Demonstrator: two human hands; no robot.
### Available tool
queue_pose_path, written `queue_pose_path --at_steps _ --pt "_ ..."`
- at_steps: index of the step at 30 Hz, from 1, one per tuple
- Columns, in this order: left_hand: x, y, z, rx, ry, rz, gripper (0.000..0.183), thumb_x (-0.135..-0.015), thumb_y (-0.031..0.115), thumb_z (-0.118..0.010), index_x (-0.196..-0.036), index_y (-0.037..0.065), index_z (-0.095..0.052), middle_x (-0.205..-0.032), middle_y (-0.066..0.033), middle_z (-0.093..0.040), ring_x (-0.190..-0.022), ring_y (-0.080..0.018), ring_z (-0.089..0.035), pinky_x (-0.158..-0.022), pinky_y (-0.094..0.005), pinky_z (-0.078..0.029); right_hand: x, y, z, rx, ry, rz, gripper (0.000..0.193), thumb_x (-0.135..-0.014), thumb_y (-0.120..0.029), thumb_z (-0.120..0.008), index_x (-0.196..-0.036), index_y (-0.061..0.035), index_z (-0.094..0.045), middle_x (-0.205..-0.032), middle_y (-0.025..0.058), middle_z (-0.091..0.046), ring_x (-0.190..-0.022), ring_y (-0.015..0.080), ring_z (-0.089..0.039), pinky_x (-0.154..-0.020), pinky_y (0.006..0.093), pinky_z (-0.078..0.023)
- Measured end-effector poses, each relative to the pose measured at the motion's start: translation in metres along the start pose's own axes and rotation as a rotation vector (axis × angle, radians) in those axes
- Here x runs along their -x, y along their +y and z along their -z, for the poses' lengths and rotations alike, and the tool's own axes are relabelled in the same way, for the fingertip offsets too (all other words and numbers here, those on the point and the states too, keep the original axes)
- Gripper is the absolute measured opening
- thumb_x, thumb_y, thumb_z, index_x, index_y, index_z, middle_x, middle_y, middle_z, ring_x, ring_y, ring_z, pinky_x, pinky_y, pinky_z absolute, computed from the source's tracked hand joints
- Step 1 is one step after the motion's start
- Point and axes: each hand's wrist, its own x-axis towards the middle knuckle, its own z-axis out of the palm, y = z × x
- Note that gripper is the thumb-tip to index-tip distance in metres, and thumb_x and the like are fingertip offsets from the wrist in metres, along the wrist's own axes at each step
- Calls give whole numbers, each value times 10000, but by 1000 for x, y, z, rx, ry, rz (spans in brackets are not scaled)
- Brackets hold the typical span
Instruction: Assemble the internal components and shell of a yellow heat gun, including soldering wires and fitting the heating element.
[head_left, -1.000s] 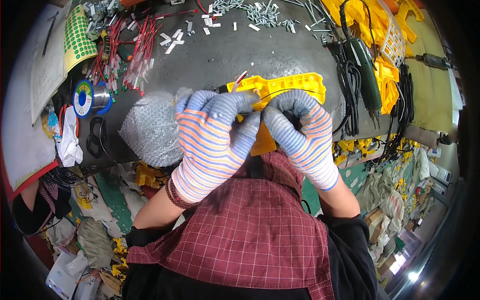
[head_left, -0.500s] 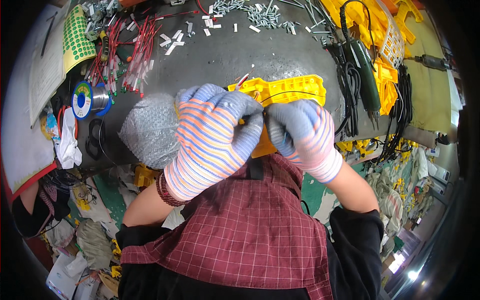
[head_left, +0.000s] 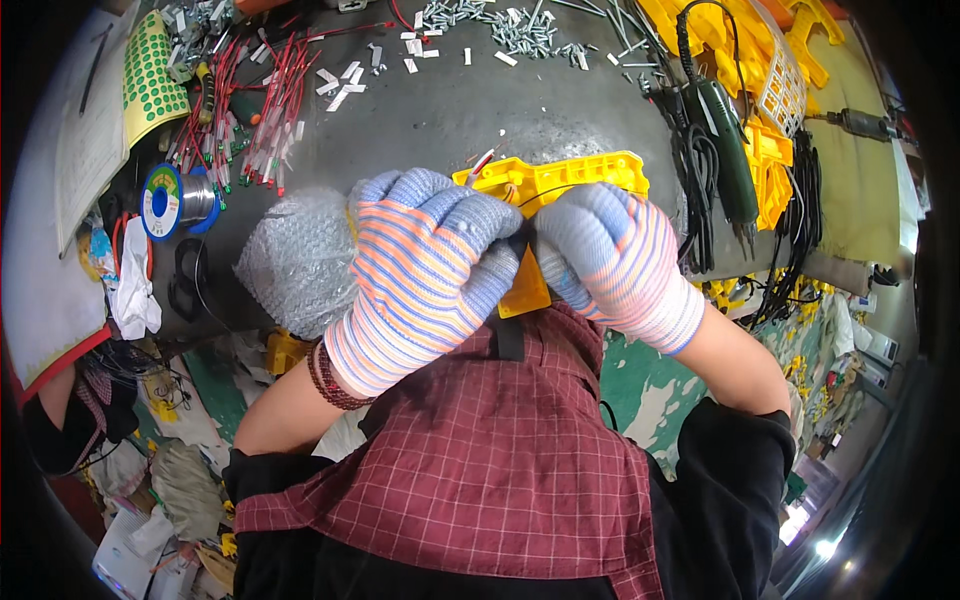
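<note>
Left grip (head_left: 418, 258), right grip (head_left: 622, 262) — curled, hold unclear | yellow housing (head_left: 595, 172) — beyond and between them

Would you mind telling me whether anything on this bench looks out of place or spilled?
The screws toward the far edge look somewhat spilled: they lie in a loose, sprawling heap. White slips are scattered nearby at odd angles.

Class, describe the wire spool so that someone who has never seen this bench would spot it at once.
On the dark worktable, look to the left end, well left of the gloved left hand. Just below the bundles of red wires, and left of the bubble-wrap bundle, sits the wire spool. Its blue colour and wound silvery wire set it apart from those neighbours.
</note>
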Motion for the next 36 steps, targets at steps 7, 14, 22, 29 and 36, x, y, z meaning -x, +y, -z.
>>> queue_pose_path --at_steps 7,14,22,29,36 --pt "8 0 -7 -298 103 -208 183 -663 216 -696 -842 208 -658 -895 34 -622 -822 -195 -583 -706 -409 -406 -7 6 9 -763 -326 -271 173 -827 -119 -655 -972 -39 -606 -821 149 -648 -762 316 -662 -685 384 -522" --pt "1 -4 -6 -13 99 -65 182 -676 161 -751 -831 152 -657 -809 -23 -632 -765 -258 -587 -696 -416 -435 1 -5 -4 -184 71 -106 197 -844 -84 -639 -1030 -28 -605 -817 163 -634 -754 344 -642 -688 406 -514" --pt "4 -2 -9 -17 145 -75 186 -685 118 -747 -844 122 -651 -815 -51 -642 -756 -278 -596 -693 -420 -463 -4 -14 13 -615 -15 -338 146 -866 -128 -637 -964 -23 -611 -790 162 -614 -708 351 -619 -667 397 -502" --pt "4 -5 -8 -193 185 -140 229 -660 171 -769 -848 174 -638 -832 -14 -620 -789 -243 -582 -708 -420 -443 1 -4 10 -855 -203 -517 200 -925 -198 -597 -983 -10 -627 -818 114 -647 -695 233 -644 -661 329 -514" --pt "1 -4 -2 19 93 -114 227 -643 92 -747 -803 158 -600 -817 -9 -634 -753 -256 -595 -679 -418 -453 46 -6 11 -1200 325 -879 174 -957 -167 -623 -975 4 -648 -824 57 -678 -774 89 -635 -722 242 -526"
